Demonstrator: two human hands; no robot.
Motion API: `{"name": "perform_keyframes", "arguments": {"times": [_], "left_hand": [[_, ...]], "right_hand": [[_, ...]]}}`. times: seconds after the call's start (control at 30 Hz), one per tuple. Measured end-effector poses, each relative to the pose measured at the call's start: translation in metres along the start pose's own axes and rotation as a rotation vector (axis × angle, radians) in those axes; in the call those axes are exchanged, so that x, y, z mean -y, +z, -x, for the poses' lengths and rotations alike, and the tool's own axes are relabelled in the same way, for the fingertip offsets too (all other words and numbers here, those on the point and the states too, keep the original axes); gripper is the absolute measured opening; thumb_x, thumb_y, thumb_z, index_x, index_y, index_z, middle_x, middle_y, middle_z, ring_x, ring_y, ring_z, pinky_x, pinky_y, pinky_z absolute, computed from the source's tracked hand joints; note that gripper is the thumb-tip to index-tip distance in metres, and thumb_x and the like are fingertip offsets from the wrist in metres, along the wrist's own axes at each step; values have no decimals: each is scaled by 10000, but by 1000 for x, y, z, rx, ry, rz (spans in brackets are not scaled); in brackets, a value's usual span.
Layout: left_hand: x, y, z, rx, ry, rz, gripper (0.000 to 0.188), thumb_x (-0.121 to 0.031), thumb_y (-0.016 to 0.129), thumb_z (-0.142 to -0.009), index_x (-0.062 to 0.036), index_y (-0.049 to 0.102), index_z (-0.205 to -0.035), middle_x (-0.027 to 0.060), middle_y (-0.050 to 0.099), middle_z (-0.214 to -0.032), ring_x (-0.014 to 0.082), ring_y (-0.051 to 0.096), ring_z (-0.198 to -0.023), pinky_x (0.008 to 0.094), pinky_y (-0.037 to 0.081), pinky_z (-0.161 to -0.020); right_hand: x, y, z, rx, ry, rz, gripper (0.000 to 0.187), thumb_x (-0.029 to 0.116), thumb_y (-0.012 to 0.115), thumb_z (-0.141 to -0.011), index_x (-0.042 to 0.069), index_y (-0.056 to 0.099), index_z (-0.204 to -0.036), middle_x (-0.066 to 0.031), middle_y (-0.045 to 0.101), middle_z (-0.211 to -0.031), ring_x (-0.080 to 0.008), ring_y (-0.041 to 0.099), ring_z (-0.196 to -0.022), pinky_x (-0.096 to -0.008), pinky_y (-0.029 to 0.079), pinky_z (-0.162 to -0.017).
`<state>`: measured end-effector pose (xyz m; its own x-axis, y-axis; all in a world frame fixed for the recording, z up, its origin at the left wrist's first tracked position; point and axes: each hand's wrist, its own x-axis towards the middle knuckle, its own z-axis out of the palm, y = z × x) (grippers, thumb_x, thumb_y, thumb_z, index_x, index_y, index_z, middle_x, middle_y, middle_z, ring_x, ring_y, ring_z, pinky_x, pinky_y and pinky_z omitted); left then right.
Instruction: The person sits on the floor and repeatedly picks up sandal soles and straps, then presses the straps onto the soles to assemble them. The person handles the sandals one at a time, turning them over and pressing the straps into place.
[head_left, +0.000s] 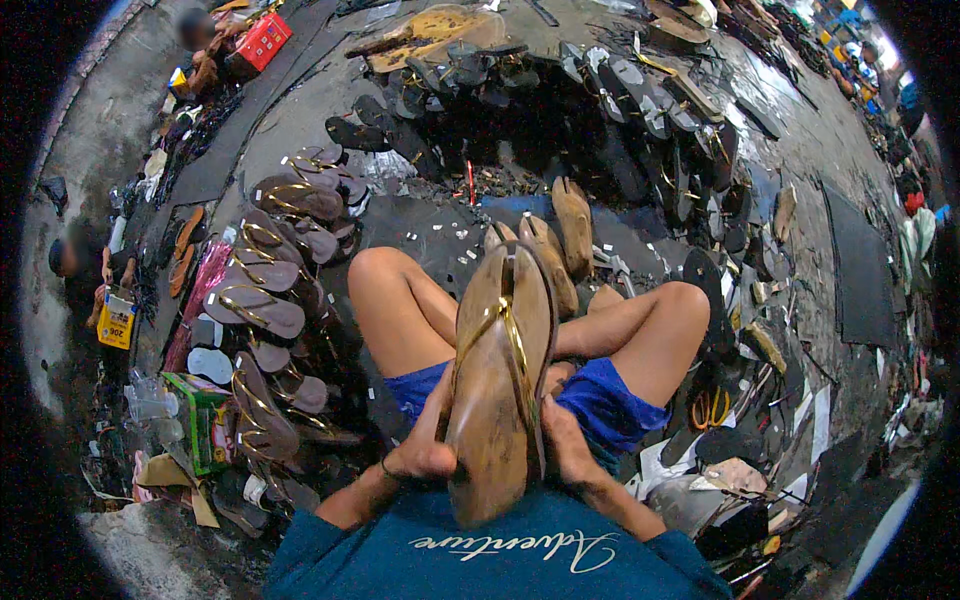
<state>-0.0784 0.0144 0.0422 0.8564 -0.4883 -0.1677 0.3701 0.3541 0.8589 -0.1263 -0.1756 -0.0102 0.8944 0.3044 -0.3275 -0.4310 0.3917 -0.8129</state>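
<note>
The grip, left hand (424, 447) and right hand (564, 436), clasps a shoe last (491, 410), long axis fore-and-aft, toe pointing away.

"What kind of place are you sitting in?"

"A workshop, a footwear one by the look of it. I have a foot-shaped form (488, 430) fitted with gold straps (518, 345) in front of me, and more brown forms (574, 225) lie past my knees."

"Couldn't it be a shop?"

"Look at my floor (300, 110): sandals (262, 308) heaped at my left, orange-handled scissors (711, 408) on my right, pale offcuts (822, 420) and a dark flat sheet (860, 265) beyond. I work down here among the scraps."
</note>
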Motion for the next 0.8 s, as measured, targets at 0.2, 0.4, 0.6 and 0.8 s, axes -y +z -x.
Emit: {"name": "perform_keyframes", "arguments": {"times": [0.2,0.4,0.6,0.8], "left_hand": [[6,1,28,-44,5,172,1432,-643,822,-525,-3,-13,-1495,172,208,-1513,276,282,-1376,416,235,-1129],[2,5,38,-109,5,212,1403,-597,851,-526,-2,10,-1479,178,245,-1477,282,316,-1351,416,270,-1112],[-6,11,17,-128,-19,167,1371,-551,877,-529,-1,35,-1462,182,282,-1441,285,346,-1327,414,302,-1096],[-33,24,-44,-343,51,-169,1341,-504,903,-531,0,59,-1444,186,320,-1405,289,377,-1303,413,333,-1079]], "right_hand": [[8,9,23,115,62,-32,389,314,351,-1033,5,586,-1072,-10,585,-951,-89,495,-859,-291,432,-780],[16,8,30,221,109,-159,335,308,406,-1015,38,554,-883,-4,541,-746,-97,474,-669,-270,410,-615],[11,24,7,114,127,-108,232,235,548,-963,17,590,-1030,-36,632,-944,-118,564,-867,-302,476,-773],[63,6,-19,-3,-294,428,709,242,726,-831,6,365,-1394,-138,449,-1389,-250,475,-1230,-395,394,-1013]]}}
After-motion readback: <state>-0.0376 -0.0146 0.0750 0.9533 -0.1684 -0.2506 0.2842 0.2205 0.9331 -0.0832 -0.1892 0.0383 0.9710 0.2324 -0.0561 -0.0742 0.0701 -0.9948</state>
